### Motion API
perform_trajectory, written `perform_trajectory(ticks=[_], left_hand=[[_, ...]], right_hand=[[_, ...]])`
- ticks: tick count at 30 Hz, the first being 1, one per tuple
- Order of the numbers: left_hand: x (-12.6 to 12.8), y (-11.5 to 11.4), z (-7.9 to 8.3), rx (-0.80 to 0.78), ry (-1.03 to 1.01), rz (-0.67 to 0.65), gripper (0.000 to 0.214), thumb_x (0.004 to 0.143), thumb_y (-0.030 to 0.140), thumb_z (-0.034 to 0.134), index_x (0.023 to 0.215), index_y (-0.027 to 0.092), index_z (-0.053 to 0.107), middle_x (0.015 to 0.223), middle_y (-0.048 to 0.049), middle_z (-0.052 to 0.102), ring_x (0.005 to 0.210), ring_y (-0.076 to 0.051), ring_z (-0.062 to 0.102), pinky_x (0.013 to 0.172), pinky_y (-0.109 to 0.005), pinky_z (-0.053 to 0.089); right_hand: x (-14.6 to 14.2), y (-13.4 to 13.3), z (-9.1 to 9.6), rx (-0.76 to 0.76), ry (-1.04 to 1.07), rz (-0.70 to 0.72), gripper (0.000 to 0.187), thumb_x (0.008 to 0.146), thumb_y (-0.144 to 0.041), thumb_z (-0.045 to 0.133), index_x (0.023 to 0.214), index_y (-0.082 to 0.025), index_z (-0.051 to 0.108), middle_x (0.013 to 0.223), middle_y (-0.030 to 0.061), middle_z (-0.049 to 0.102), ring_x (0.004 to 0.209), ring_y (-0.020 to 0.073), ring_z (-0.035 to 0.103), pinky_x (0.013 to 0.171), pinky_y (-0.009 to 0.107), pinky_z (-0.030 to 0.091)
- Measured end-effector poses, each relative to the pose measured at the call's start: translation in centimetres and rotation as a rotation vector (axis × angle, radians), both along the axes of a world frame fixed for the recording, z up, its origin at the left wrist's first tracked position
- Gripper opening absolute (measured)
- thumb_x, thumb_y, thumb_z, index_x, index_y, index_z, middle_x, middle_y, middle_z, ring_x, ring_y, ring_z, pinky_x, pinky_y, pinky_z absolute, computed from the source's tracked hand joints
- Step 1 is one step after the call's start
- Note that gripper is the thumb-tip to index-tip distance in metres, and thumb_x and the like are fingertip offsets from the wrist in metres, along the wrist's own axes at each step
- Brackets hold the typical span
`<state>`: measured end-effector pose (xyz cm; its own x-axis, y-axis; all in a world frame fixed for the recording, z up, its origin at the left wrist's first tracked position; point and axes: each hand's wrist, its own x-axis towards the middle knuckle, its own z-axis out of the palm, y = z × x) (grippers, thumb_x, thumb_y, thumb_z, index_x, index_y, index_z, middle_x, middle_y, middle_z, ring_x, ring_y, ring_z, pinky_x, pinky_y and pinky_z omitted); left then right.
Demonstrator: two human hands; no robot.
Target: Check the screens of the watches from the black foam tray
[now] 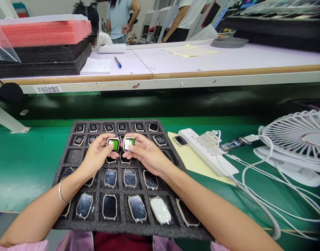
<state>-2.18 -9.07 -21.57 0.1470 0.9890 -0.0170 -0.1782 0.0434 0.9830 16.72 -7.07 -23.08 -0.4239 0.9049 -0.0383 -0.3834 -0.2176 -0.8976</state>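
Charcoal foam tray (118,122) lies on a green bench mat (26,167), seen from the head camera, with its pockets set out in rows. The left hand (97,155) and right hand (146,153) are half closed over the middle of the tray, each pinching one smartwatch body by its edges. The left watch (113,144) and right watch (128,144) sit side by side, almost touching, both screens lit green. Six watches fill the top row and six the bottom, one of those showing a white back (160,210). About a dozen more lie between, though the hands and forearms cover several pockets, so that count is rough; one pocket (74,157) is bare. To the right are one white power strip (207,150) on a yellow sheet (196,167), a small dark device (180,140), one white fan (293,146) and looping white cables (254,181). Beyond, on a pale table (201,59), are stacked pink and black foam sheets (42,45), a blue pen (118,62) and papers (95,66). Two standing co-workers (120,17) (186,17) are at the far side.
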Motion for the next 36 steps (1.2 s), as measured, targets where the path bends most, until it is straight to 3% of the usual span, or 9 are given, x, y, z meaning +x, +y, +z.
perform_trajectory(ticks=[12,17,21,28,36], left_hand=[[0.01,0.10,-0.23,0.036,-0.060,-0.037,0.051,0.072,0.015,0.072,0.119,0.019,0.053,0.110,-0.0062,0.063,0.072,-0.012,0.069,0.070,-0.021,0.057],[-0.05,-0.14,0.14,-0.014,-0.041,-0.051,0.041,0.075,0.024,0.072,0.113,0.017,0.057,0.099,-0.0049,0.065,0.071,-0.017,0.070,0.068,-0.025,0.059],[-0.06,-0.18,0.34,-0.039,-0.028,-0.023,0.036,0.081,0.039,0.070,0.106,0.016,0.058,0.085,-0.0023,0.064,0.062,-0.016,0.069,0.059,-0.025,0.058],[-0.06,-0.08,0.02,-0.015,-0.039,-0.037,0.047,0.079,0.028,0.071,0.121,0.018,0.052,0.100,-0.0061,0.064,0.071,-0.017,0.070,0.069,-0.027,0.060],[-0.06,0.04,-0.36,0.021,-0.037,-0.073,0.051,0.075,0.017,0.068,0.123,0.019,0.051,0.111,-0.0069,0.062,0.077,-0.016,0.071,0.076,-0.026,0.059]], right_hand=[[-0.25,-0.06,0.19,0.026,-0.018,-0.018,0.051,0.067,-0.015,0.078,0.113,-0.022,0.056,0.092,0.0014,0.067,0.071,0.0157,0.068,0.063,0.027,0.051],[-0.10,0.00,0.39,0.001,-0.068,-0.030,0.035,0.077,-0.035,0.077,0.102,-0.021,0.058,0.086,0.0018,0.068,0.058,0.0126,0.063,0.054,0.025,0.044],[0.04,0.07,0.30,0.007,-0.080,-0.033,0.038,0.079,-0.047,0.076,0.098,-0.021,0.057,0.082,0.0013,0.068,0.054,0.0115,0.059,0.053,0.024,0.043],[0.01,0.08,-0.05,0.049,-0.089,-0.038,0.043,0.072,-0.028,0.082,0.106,-0.022,0.057,0.091,0.0019,0.067,0.062,0.0126,0.062,0.057,0.025,0.045],[-0.03,-0.05,0.09,0.048,-0.081,-0.027,0.047,0.067,-0.017,0.078,0.108,-0.023,0.056,0.092,0.0001,0.065,0.064,0.0127,0.062,0.059,0.026,0.047]])
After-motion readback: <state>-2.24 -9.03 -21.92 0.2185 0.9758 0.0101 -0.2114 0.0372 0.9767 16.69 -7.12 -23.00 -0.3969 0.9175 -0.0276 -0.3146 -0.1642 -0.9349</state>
